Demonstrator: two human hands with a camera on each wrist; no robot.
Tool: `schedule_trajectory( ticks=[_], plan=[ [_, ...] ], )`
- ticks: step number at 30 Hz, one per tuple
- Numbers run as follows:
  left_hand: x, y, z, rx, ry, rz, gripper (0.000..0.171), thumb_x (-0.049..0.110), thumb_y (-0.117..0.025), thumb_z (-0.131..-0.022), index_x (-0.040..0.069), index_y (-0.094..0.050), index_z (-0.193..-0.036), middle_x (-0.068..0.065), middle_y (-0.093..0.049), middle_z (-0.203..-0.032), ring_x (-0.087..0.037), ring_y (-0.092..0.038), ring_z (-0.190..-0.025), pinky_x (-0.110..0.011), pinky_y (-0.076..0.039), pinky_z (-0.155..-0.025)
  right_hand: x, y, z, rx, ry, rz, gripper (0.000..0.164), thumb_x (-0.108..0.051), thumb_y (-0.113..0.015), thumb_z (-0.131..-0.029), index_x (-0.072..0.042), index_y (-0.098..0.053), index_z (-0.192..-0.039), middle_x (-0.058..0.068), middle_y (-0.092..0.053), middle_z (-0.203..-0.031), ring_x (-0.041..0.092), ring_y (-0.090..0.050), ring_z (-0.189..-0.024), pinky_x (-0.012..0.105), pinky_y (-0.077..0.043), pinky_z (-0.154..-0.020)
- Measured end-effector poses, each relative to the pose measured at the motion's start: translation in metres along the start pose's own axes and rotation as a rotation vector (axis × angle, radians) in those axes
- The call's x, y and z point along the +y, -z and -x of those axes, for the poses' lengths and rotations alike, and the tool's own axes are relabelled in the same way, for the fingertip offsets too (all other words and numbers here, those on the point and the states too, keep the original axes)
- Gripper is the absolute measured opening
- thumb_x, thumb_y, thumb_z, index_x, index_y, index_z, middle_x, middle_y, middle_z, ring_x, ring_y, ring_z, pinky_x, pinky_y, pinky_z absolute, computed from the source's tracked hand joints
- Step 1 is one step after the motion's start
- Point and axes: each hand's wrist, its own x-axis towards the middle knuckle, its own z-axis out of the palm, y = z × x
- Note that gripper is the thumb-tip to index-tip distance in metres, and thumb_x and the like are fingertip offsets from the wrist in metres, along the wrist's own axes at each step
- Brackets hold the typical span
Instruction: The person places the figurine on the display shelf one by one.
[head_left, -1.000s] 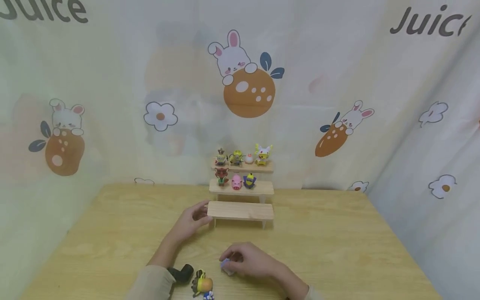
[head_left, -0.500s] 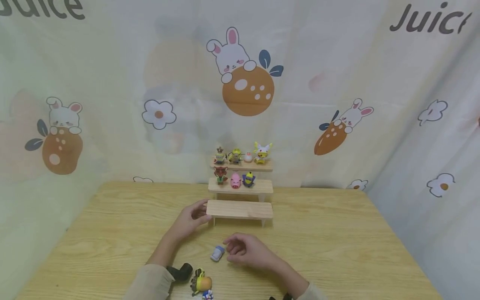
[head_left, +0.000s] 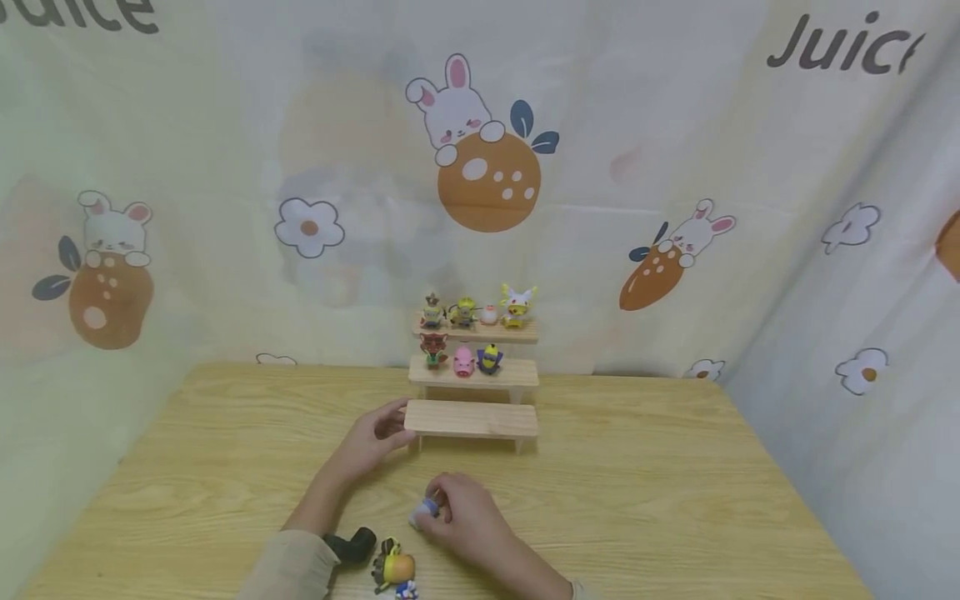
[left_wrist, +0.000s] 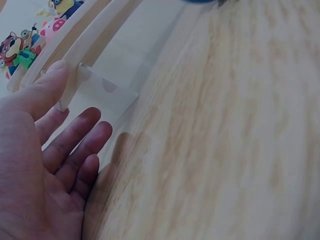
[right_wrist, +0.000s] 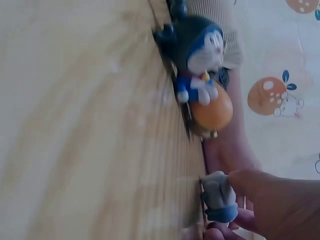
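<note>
My left hand [head_left: 367, 442] is at the left end of the wooden display stand's lowest shelf [head_left: 471, 418]. In the left wrist view its thumb lies on the board and the forefinger is at the underside, the other fingers loosely bent. My right hand [head_left: 468, 517] pinches a small grey-blue figurine [head_left: 422, 512] close over the table, between thumb and fingers. The right wrist view shows this figurine [right_wrist: 219, 197] with its blue end downward in that view, partly hidden by the fingers.
Several toy figures, among them a pink pig [head_left: 463, 362] and a fox [head_left: 432, 350], stand on the upper two shelves. Near the left sleeve lie a yellow-and-orange toy [head_left: 396, 568] and a blue-and-white piece [head_left: 407, 590]. A printed curtain [head_left: 360, 283] hangs behind the table.
My right hand first let go of the figurine and drew back to the right, leaving it on the table; now it has moved left and grips it again. The left hand stays at the shelf.
</note>
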Motion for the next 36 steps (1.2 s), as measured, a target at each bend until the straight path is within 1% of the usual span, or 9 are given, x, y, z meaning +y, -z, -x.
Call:
schedule_trajectory(
  ticks=[2,4,8,12,17,21,24,27,36],
  plan=[
    [-0.005,0.0,-0.002,0.0,-0.003,0.003,0.063,0.019,-0.066,-0.09,-0.003,-0.038,-0.142,-0.022,-0.062,-0.119,-0.033,-0.061,-0.107,-0.037,-0.05,-0.09,-0.002,-0.002,0.001,-0.005,0.0,0.017,0.028,-0.036,-0.069,-0.083,-0.015,-0.061,-0.1,-0.012,-0.054,-0.08,-0.001,-0.044,-0.063,0.015,-0.04,-0.055],
    [-0.018,-0.003,-0.006,0.01,-0.006,0.004,0.064,0.021,-0.066,-0.089,-0.001,-0.039,-0.142,-0.02,-0.062,-0.119,-0.031,-0.061,-0.106,-0.037,-0.05,-0.09,-0.003,-0.003,0.002,-0.026,0.017,0.01,0.027,-0.032,-0.069,-0.084,-0.017,-0.061,-0.105,-0.012,-0.054,-0.082,-0.002,-0.045,-0.064,0.015,-0.04,-0.056],
    [-0.043,-0.008,-0.012,0.028,-0.013,0.012,0.065,0.026,-0.068,-0.088,0.003,-0.041,-0.142,-0.016,-0.064,-0.118,-0.028,-0.063,-0.105,-0.036,-0.05,-0.09,0.002,-0.002,0.004,-0.098,0.073,-0.072,0.029,-0.02,-0.07,-0.084,-0.015,-0.063,-0.112,-0.01,-0.056,-0.093,-0.004,-0.05,-0.069,0.014,-0.045,-0.061],
    [-0.047,-0.01,-0.01,0.031,-0.016,0.019,0.066,0.028,-0.068,-0.087,0.004,-0.041,-0.142,-0.015,-0.064,-0.117,-0.027,-0.063,-0.105,-0.035,-0.051,-0.089,0.008,-0.001,0.005,-0.169,0.102,-0.162,0.025,-0.014,-0.071,-0.084,-0.015,-0.065,-0.108,-0.011,-0.055,-0.094,-0.005,-0.052,-0.073,0.014,-0.048,-0.065],
    [-0.039,-0.012,-0.008,0.029,0.005,0.0,0.064,0.025,-0.067,-0.089,0.003,-0.04,-0.143,-0.018,-0.063,-0.119,-0.03,-0.062,-0.107,-0.038,-0.05,-0.091,0.008,0.002,0.007,-0.194,0.132,-0.223,0.02,-0.021,-0.072,-0.085,-0.016,-0.063,-0.102,-0.01,-0.055,-0.092,-0.005,-0.054,-0.076,0.014,-0.049,-0.068],
    [-0.021,-0.009,-0.002,0.02,0.013,-0.001,0.063,0.02,-0.066,-0.09,0.0,-0.039,-0.142,-0.021,-0.062,-0.119,-0.033,-0.061,-0.107,-0.04,-0.049,-0.091,0.007,0.003,0.007,-0.177,0.127,-0.233,0.015,-0.024,-0.069,-0.087,-0.017,-0.061,-0.098,-0.01,-0.056,-0.093,-0.004,-0.053,-0.078,0.015,-0.049,-0.068],
    [-0.008,-0.005,0.002,0.005,0.012,-0.004,0.062,0.02,-0.066,-0.09,-0.002,-0.039,-0.142,-0.021,-0.062,-0.12,-0.033,-0.061,-0.108,-0.038,-0.05,-0.091,0.007,0.003,0.006,-0.153,0.091,-0.243,0.014,-0.021,-0.068,-0.088,-0.018,-0.059,-0.099,-0.009,-0.059,-0.096,-0.003,-0.054,-0.079,0.016,-0.048,-0.068],
    [-0.001,-0.003,0.003,-0.002,0.005,-0.004,0.062,0.019,-0.065,-0.09,-0.002,-0.039,-0.142,-0.022,-0.062,-0.12,-0.033,-0.061,-0.108,-0.038,-0.05,-0.092,0.009,0.006,0.003,-0.129,0.037,-0.278,0.02,-0.02,-0.069,-0.087,-0.017,-0.06,-0.105,-0.006,-0.062,-0.101,-0.001,-0.058,-0.084,0.017,-0.049,-0.071],
    [0.003,-0.001,0.001,0.0,-0.004,-0.002,0.062,0.019,-0.066,-0.089,-0.003,-0.04,-0.141,-0.022,-0.062,-0.12,-0.033,-0.061,-0.108,-0.041,-0.049,-0.093,0.03,0.027,-0.009,-0.073,-0.069,-0.403,0.025,-0.019,-0.071,-0.086,-0.01,-0.064,-0.108,0.0,-0.066,-0.101,0.011,-0.064,-0.092,0.02,-0.053,-0.08]
  ],
)
